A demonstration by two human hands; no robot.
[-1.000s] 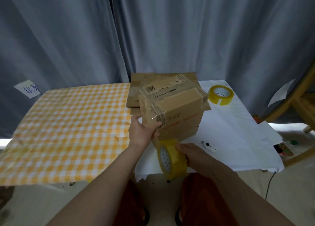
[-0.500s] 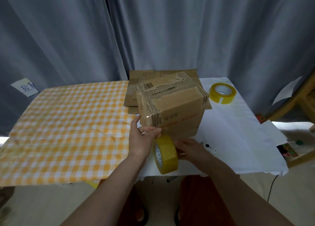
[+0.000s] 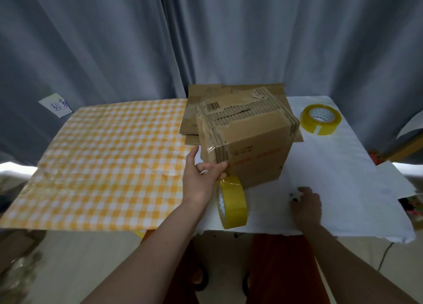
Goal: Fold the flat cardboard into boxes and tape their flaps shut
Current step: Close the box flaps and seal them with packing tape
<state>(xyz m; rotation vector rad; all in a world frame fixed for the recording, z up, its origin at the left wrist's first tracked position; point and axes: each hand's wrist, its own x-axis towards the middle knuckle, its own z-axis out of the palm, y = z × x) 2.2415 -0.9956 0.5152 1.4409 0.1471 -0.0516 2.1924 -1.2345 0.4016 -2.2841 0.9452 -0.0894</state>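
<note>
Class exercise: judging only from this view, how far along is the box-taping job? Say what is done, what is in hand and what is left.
Done: one box is folded up and clear tape already wraps its near corner. In hand: the left hand pinches the strip running to the hanging tape roll, while the right hand reaches to a small dark object on the white sheet. Left: free that strip, then fold the flat cardboard behind.

Two bare forearms are seen, with no sleeves reaching the wrists. The left hand point(image 3: 201, 182) and right hand point(image 3: 306, 206) are ungloved. At the bottom centre, reddish-brown trousers point(image 3: 278, 269) and dark footwear point(image 3: 201, 278) are visible.
</note>
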